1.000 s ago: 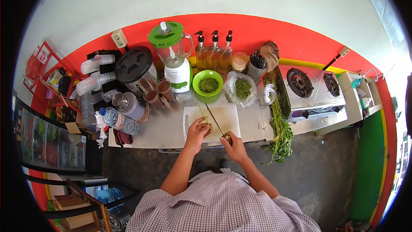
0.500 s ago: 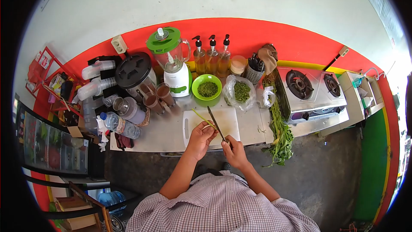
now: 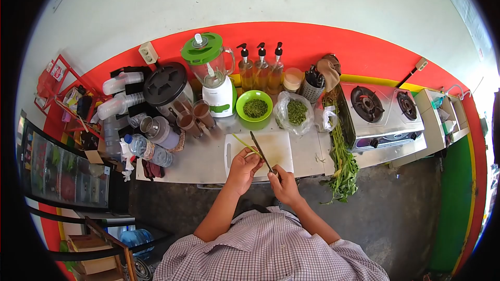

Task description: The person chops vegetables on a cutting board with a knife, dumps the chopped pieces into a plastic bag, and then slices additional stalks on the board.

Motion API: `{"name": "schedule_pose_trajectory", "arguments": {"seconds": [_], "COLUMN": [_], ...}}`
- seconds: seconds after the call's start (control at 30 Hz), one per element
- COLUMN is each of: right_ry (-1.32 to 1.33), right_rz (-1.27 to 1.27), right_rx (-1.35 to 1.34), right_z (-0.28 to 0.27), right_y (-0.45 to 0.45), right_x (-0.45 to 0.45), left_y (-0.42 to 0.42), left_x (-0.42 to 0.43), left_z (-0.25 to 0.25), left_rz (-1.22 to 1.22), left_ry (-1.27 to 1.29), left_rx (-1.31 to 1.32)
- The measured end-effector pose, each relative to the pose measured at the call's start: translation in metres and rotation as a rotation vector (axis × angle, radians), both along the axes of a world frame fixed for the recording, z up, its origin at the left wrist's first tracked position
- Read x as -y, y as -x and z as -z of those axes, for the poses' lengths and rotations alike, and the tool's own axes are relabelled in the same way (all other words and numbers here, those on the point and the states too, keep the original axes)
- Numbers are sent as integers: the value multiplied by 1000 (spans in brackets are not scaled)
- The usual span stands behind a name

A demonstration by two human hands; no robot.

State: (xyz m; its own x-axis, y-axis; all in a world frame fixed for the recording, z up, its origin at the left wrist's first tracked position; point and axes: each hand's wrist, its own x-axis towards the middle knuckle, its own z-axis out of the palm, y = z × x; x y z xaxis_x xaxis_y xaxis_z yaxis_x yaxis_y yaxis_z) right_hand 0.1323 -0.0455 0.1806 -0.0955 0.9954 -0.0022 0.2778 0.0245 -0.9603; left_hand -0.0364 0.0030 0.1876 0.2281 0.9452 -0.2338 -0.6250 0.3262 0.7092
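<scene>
My left hand (image 3: 244,170) is closed around a thin green stem (image 3: 242,142), which sticks out past the fingers to the upper left. In my right hand (image 3: 285,186) is a knife (image 3: 259,148) with a dark blade pointing up and away from me. The blade crosses close to the stem at my left fingertips; whether it touches the stem I cannot tell. Both hands are held over the front part of a white cutting board (image 3: 282,145). Behind the board stand a green bowl (image 3: 267,102) of chopped greens and a clear plastic bag (image 3: 282,115) with more greens.
Leafy stalks (image 3: 342,169) hang over the counter's front edge beside a two-burner stove (image 3: 383,117). A blender (image 3: 217,96), pump bottles (image 3: 261,73) and a utensil holder (image 3: 311,93) line the wall. Brown cups (image 3: 190,123) and a water bottle (image 3: 151,151) stand left.
The view has shifted slightly, so the counter items appear a little further right and lower. Both hands keep nearly the same pose, with the stem and knife still in them.
</scene>
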Motion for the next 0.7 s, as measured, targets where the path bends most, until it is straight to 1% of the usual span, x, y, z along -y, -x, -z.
{"name": "schedule_pose_trajectory", "arguments": {"seconds": [0.1,0.3,0.4,0.5,0.57,0.7], "right_ry": [0,3,8,16,28,35], "right_rz": [-7,16,32,47,48,44], "right_rx": [4,19,26,23,26,-8], "right_z": [0,-1,-7,-10,-10,-11], "right_y": [0,3,5,7,6,5], "right_x": [0,-1,-1,-2,-3,-6], "left_y": [0,-1,-2,-2,1,6], "left_x": [-1,-3,-4,-7,-9,-13], "left_z": [1,0,1,4,5,8], "left_rz": [14,43,102,103,139,145], "left_ry": [-16,-38,-75,-92,-135,-125], "left_rx": [-26,3,26,12,-53,-79]}}
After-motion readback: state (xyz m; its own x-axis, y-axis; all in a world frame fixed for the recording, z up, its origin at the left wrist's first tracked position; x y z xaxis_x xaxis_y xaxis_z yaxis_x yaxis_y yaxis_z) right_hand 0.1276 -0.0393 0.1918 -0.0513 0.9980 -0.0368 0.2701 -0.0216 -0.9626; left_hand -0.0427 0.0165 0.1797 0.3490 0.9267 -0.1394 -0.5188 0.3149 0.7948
